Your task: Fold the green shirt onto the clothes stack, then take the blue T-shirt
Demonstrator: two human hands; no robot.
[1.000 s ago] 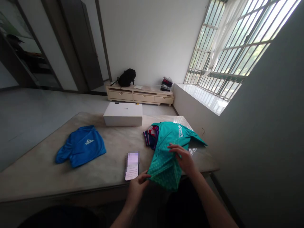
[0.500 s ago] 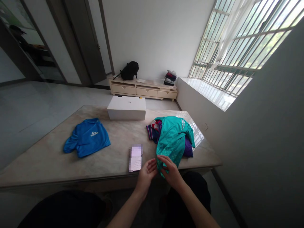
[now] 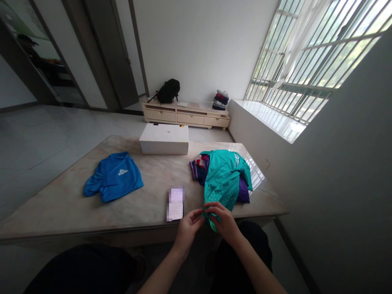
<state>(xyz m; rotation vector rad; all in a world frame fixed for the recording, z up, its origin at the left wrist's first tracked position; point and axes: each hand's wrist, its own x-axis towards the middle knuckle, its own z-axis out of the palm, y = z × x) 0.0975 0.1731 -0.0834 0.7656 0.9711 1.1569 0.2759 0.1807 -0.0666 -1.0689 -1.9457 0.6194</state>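
A: Hands first. Left hand [image 3: 187, 227] and right hand [image 3: 226, 220] both sit at the near table edge, fingers pinching the lower end of the teal patterned jersey [image 3: 223, 177].

B: Pinched tight?

A: Looks so. Right hand's fingers curl over the bunched fabric, left hand's fingertips press into it from the other side (thumbs mostly hidden).

B: Where's the jersey itself?

A: Draped from the small heap of dark purple and striped clothes [image 3: 199, 167] on the right half of the beige marble-topped table [image 3: 61, 208], running down to the front edge and slightly over it.

B: Anything else nearby?

A: Flat phone with a lit screen [image 3: 175, 203] lies just left of the left hand, not touching it. Folded bright blue sports shirt with a white logo [image 3: 114, 177] lies well apart on the left side. Closed white rectangular cardboard box [image 3: 164, 139] sits at the far edge.

B: Background?

A: Low cream cabinet [image 3: 185, 116] against the wall, black backpack [image 3: 168, 90] and a stack of folded clothes [image 3: 220, 99] on top.
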